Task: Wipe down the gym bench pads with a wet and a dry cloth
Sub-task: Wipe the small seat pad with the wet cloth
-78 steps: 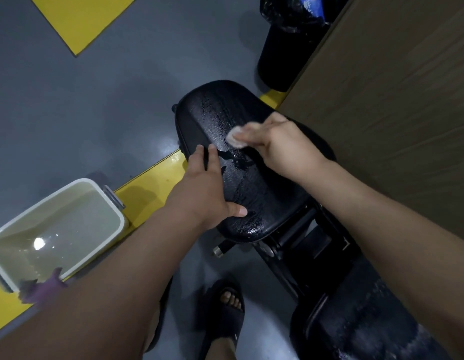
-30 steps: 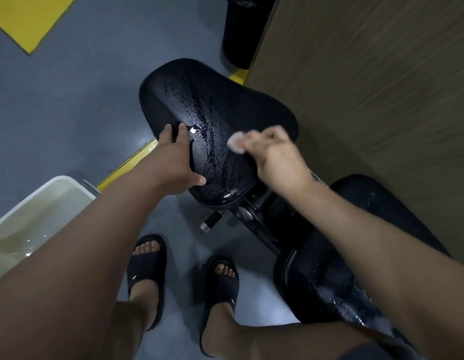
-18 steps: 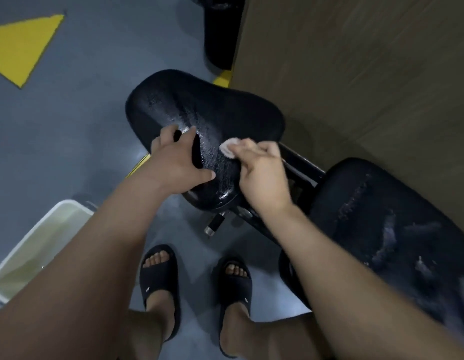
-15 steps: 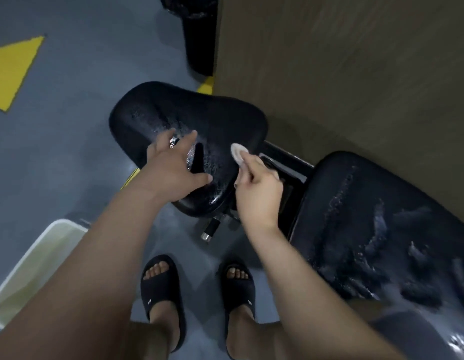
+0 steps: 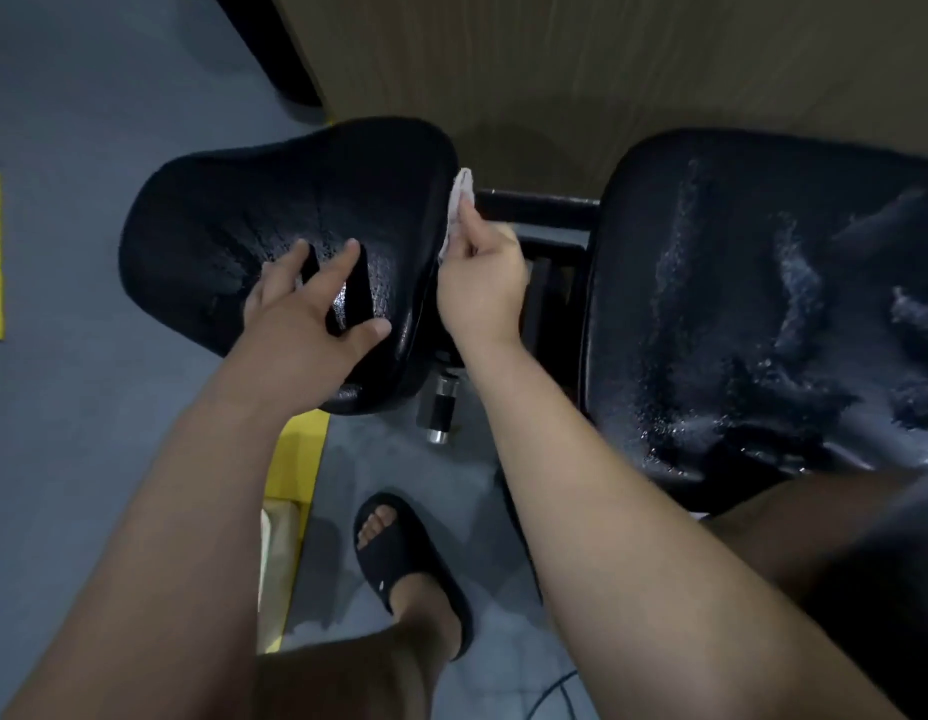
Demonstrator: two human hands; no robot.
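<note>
One white cloth (image 5: 459, 200) is pinched in the right hand (image 5: 482, 283), fingers curled round it. The cloth sticks out past the fingertips and presses against the side edge of the smaller of two black pads (image 5: 233, 210). The left hand (image 5: 306, 314) lies on top of this same pad, just beside the right hand, fingers spread wide and straight and holding nothing. The pad's surface glistens with wet streaks around those fingers.

The second, larger pad (image 5: 737, 304) lies on the far side of the right hand, wet in patches. One black frame bar (image 5: 539, 202) runs between the pads beyond the right hand. One metal-tipped knob (image 5: 441, 407) hangs below the right wrist. Under the forearms are one foot in a black sandal (image 5: 399, 553), the grey floor (image 5: 61, 407) and two yellow markings (image 5: 295, 459).
</note>
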